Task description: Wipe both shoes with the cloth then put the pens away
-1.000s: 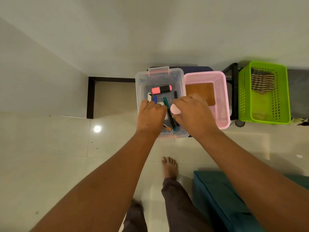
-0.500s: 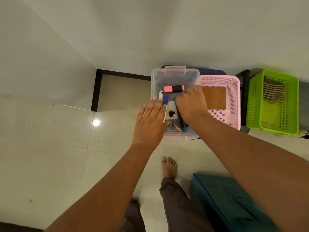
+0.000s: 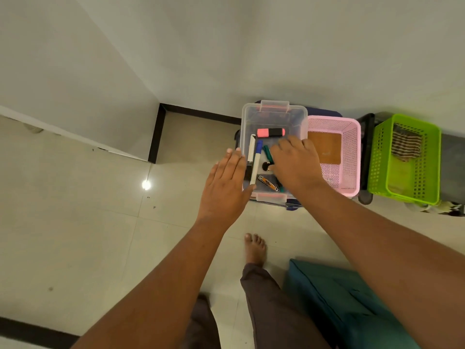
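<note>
As marker pens [image 3: 254, 162] lie in the clear plastic box [image 3: 274, 108]: task nearly done, I judge.
My left hand [image 3: 226, 187]: flat, empty.
My right hand [image 3: 294, 162]: grip unclear.

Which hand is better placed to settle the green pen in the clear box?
Right, probably. The right hand is down inside the clear box, lying over the green pen; the left hand is flat and open at the box's left wall.

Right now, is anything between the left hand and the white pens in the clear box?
Nothing visible. The clear box has no lid on, and the white pens lie uncovered beside the left hand. The right hand is over the green pen.
</note>
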